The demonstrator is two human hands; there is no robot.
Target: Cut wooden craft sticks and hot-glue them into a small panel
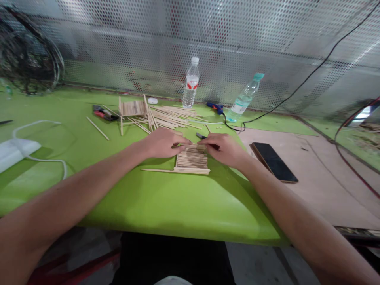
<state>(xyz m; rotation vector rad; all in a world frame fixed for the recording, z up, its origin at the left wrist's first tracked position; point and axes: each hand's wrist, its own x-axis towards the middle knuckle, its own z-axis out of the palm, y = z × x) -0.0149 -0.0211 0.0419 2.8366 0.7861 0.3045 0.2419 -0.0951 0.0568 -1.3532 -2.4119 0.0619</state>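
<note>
The left hand [168, 142] is bent palm down, thumb and forefinger nearly together at the far-left corner of a stick panel [192, 159]; whether a stick is gripped between them cannot be told. The right hand [221, 148] is likewise curled, fingertips drawn close at the far-right corner; its hold is also hidden by the fingers. The panel lies flat on the green table [178, 206], between the two hands and towards the body from their fingertips. Its sticks run left to right, in line with the gap between the hands, and neither hand is clearly nearer. A longer stick [157, 170] lies along the near edge, projecting to the left. A dark-handled tool [200, 136] lies just beyond the right fingertips. Farther out: a second stick panel [134, 108] amid loose sticks [175, 114], pliers [103, 113], a blue glue gun [215, 108], and, to the right, a phone [274, 161].
</note>
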